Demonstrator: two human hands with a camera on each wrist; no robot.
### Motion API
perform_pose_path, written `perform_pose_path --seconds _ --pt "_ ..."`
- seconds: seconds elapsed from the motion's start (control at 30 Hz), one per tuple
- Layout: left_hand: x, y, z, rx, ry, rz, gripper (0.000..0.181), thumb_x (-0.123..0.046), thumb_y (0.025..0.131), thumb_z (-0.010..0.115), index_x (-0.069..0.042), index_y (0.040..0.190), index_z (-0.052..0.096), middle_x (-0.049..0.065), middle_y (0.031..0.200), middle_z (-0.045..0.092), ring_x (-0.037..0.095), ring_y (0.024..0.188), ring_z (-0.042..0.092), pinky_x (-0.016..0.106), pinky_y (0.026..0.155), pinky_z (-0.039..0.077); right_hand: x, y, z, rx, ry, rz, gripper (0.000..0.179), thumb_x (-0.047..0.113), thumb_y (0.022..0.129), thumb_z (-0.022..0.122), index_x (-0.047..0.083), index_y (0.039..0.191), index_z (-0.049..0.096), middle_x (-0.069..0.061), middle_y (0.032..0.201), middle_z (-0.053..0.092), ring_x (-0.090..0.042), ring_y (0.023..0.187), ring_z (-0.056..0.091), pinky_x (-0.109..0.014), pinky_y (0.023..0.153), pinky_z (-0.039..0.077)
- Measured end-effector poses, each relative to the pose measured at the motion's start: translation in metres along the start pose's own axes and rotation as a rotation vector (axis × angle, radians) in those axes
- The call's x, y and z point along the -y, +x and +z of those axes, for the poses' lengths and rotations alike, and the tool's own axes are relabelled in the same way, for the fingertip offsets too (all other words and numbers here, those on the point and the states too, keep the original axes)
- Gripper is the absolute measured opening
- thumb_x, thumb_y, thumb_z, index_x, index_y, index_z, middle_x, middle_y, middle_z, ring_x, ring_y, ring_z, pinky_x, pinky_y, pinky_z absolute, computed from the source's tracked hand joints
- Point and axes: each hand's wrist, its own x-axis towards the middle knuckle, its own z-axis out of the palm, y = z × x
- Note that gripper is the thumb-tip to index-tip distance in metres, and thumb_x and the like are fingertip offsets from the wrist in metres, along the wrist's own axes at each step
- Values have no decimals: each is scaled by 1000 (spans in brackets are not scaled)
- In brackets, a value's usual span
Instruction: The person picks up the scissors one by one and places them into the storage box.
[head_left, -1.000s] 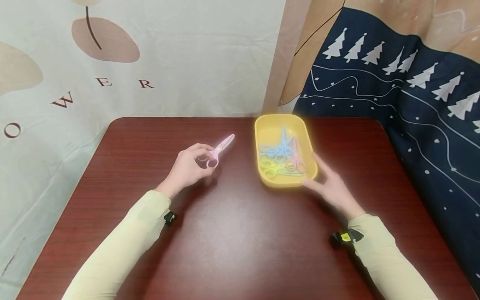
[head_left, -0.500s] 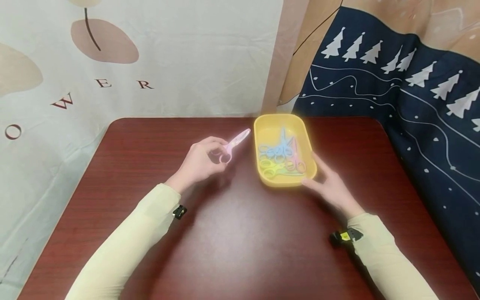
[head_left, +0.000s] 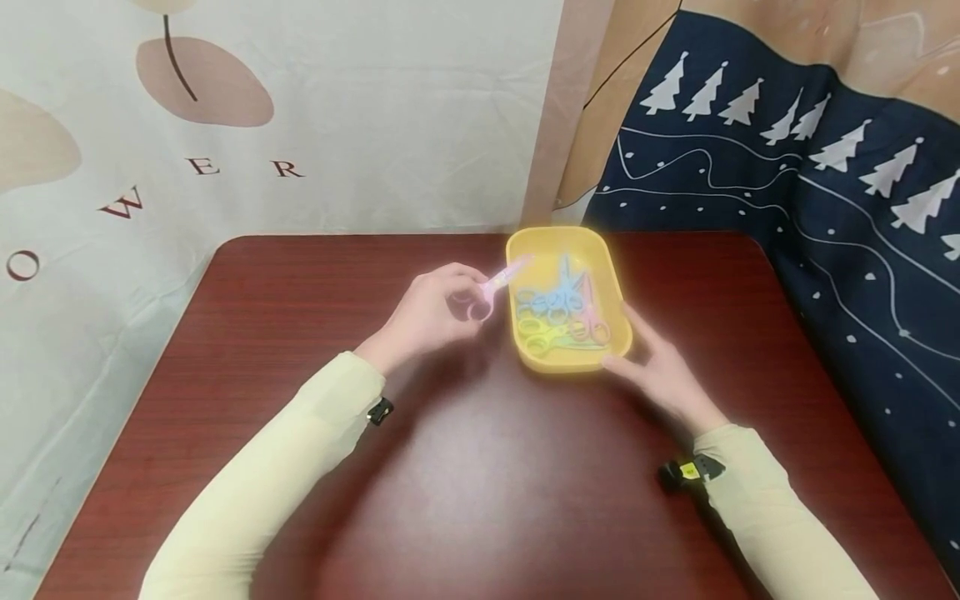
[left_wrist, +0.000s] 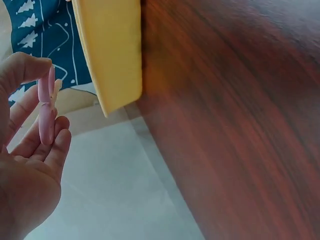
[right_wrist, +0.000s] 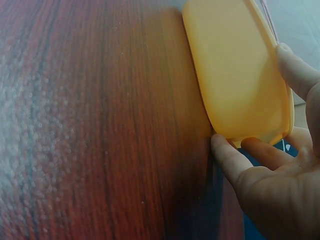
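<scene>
Pink scissors [head_left: 491, 292] are pinched by the handles between the thumb and fingers of my left hand [head_left: 431, 312]. Their blades point up and right, with the tip over the left rim of a yellow plastic bin [head_left: 558, 365]. In the left wrist view the pink handle [left_wrist: 46, 107] shows edge-on between thumb and fingers. My right hand [head_left: 663, 375] holds the bin's near right corner, thumb on the near side, fingers along the right side. Inside the bin lie blue scissors [head_left: 555, 302], yellow-green scissors [head_left: 538, 335] and another pink pair [head_left: 590, 304], partly overlapping.
The bin stands near the far edge of a dark red wooden table [head_left: 450, 467]. Behind the table hangs a pale printed cloth [head_left: 405, 125], with a navy tree-patterned cloth [head_left: 720, 175] on the right.
My left hand has moved right with the pink scissors, bringing the blade tip from the table area to over the bin's left rim. The right hand and bin have stayed put.
</scene>
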Motion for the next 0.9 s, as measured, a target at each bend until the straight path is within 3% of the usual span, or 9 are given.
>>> perform_pose_path --seconds 0.23,0.7,0.9 --pt "-9 13 7 46 -13 30 16 -4 76 82 -14 87 75 1 115 70 16 103 64 29 89 56 -16 6 0 -12 -9 -40 93 35 90 81 46 161 22 7 168 29 -23 155 26 -55 124 23" --pt "-29 37 22 126 -2 26 21 -7 74 85 -12 88 71 2 114 68 17 99 63 28 82 57 -19 7 1 -16 39 -43 93 33 89 82 47 160 25 9 166 32 -19 153 30 -50 124 25" --pt "-37 46 25 173 60 -8 24 -9 76 86 -11 96 73 1 118 69 20 110 60 31 97 52 -18 6 0 -21 9 -53 94 30 90 82 42 162 23 6 168 27 -23 155 26 -53 125 23"
